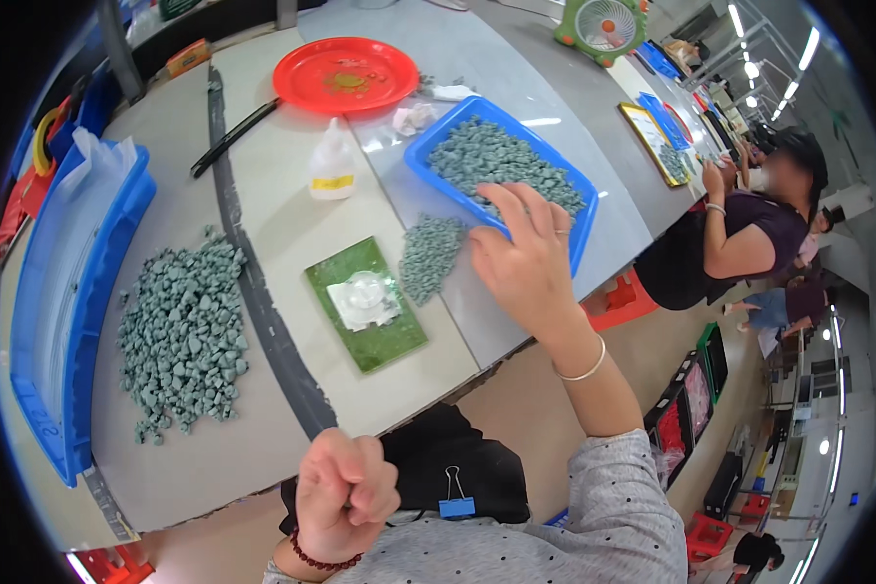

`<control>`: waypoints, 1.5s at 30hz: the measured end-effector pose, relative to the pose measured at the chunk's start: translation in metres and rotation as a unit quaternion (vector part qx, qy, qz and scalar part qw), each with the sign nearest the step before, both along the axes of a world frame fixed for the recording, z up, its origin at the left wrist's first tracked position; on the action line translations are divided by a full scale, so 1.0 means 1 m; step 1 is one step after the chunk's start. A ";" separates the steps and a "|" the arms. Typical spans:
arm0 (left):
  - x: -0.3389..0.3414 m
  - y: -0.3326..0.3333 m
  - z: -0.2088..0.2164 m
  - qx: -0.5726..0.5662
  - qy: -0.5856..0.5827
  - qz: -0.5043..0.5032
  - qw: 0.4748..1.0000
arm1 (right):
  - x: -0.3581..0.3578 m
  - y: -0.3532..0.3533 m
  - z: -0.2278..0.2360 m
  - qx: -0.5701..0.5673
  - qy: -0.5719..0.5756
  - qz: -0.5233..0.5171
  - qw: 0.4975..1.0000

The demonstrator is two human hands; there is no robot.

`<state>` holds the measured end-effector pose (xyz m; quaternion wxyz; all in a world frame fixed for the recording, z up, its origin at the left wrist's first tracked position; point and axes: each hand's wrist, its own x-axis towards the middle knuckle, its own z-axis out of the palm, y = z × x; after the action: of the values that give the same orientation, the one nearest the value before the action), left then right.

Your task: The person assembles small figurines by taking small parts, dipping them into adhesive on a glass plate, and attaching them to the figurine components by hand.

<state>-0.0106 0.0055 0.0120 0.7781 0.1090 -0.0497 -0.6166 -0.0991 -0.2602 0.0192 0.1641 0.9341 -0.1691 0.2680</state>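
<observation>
My right hand (528, 255) hangs over the near-left edge of a blue tray (586, 234) full of small grey-green stones (504, 161). Its fingers are bent and apart, with nothing visible between them. Beside it, on the table, lies a flat patch of similar small stones (431, 257). My left hand (346, 487) is closed in front of my body, off the table's near edge; whatever its curled fingers may hold is hidden. Between the hands, further in, a green rectangular plate (391, 348) carries a white crumpled sheet with a small clear round piece (365, 298) on it.
Larger stones (185, 336) are heaped at the left beside a long blue bin (54, 321). A red plate (297, 78), a white squeeze bottle (332, 165) and a black pen (232, 139) lie farther back. A green fan (603, 27) stands behind; a co-worker (764, 219) sits at right.
</observation>
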 end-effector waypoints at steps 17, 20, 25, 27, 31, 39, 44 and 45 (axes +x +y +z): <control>0.002 0.003 0.005 0.175 -0.516 0.162 0.823 | -0.013 0.082 0.026 0.190 -0.207 0.132 0.951; -0.004 0.001 0.003 0.230 -0.550 0.170 0.785 | -0.012 0.117 0.026 0.202 -0.228 0.207 0.930; -0.014 -0.011 0.010 0.218 -0.625 0.239 0.710 | -0.008 0.145 0.018 0.172 -0.254 0.230 0.924; -0.009 -0.010 0.014 0.212 -0.706 0.273 0.618 | -0.004 0.148 0.016 0.175 -0.252 0.226 0.925; -0.005 0.013 0.000 0.273 -0.613 0.228 0.705 | -0.003 0.140 0.020 0.282 -0.184 0.293 0.895; 0.015 -0.008 0.011 0.156 -0.680 0.194 0.690 | -0.005 0.120 0.029 0.343 -0.072 0.270 0.897; 0.022 -0.001 0.013 0.169 -0.682 0.179 0.689 | 0.007 0.116 0.020 0.357 -0.083 0.325 0.872; 0.023 0.001 0.012 0.171 -0.687 0.180 0.683 | 0.009 0.117 0.021 0.360 -0.084 0.325 0.870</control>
<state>0.0122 0.0065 0.0244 0.5893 0.6399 -0.4440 -0.2148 -0.0904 -0.1435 0.0400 -0.2950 0.9044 0.0465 0.3047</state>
